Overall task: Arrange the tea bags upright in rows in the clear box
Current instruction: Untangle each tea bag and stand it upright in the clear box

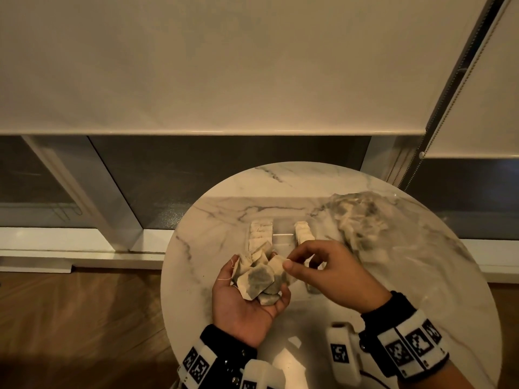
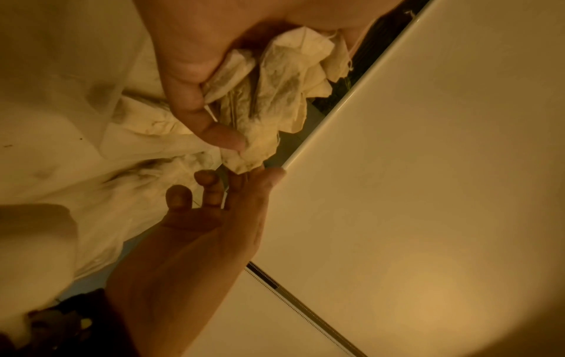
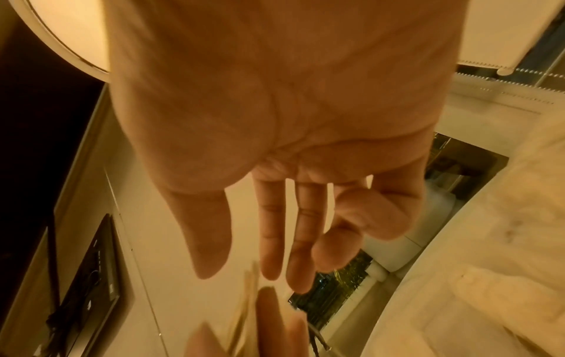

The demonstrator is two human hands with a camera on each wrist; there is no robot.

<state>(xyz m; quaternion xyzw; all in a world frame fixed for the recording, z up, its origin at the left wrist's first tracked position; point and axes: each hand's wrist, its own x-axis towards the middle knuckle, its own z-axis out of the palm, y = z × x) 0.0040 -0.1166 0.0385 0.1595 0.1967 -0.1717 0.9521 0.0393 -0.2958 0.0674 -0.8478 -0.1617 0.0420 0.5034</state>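
Note:
My left hand [image 1: 243, 306] is palm up over the near part of the clear box [image 1: 283, 239] and cups a bunch of tea bags [image 1: 257, 279], with the thumb curled against them. My right hand [image 1: 289, 261] pinches the top corner of one tea bag [image 1: 276, 266] of that bunch between thumb and forefinger. Two short rows of upright tea bags stand in the box, a left row [image 1: 261, 234] and a right row [image 1: 303, 233]. The left wrist view shows my thumb [image 2: 195, 79] pressing the crumpled bags [image 2: 275, 79], and the right hand's fingertips [image 2: 244, 177] touching the lowest one.
The box sits on a round marble table [image 1: 213, 220]. A clear plastic bag [image 1: 362, 220] holding more tea bags lies at the table's back right. Behind the table are a window and lowered roller blinds [image 1: 224, 66]. Wooden floor lies to the left.

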